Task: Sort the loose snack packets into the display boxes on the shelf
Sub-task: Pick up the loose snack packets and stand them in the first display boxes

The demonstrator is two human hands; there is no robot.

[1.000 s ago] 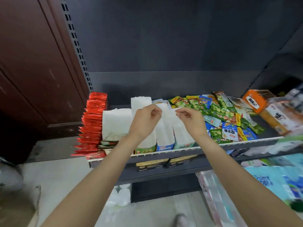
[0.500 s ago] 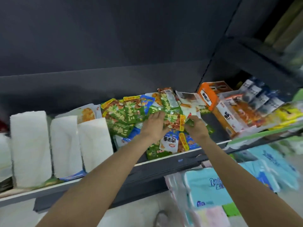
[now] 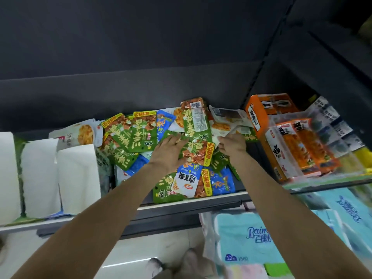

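A heap of loose snack packets (image 3: 145,135), mostly green with some blue and white ones, is lying jumbled on the dark shelf (image 3: 191,206), between white display boxes (image 3: 77,178) on the left and an orange box (image 3: 259,115) on the right. The left hand (image 3: 168,151) is resting flat on the heap with fingers spread, touching a green packet (image 3: 198,152). The right hand (image 3: 232,146) is lying just right of it, fingers curling down among the packets; whether it is gripping one, I cannot tell.
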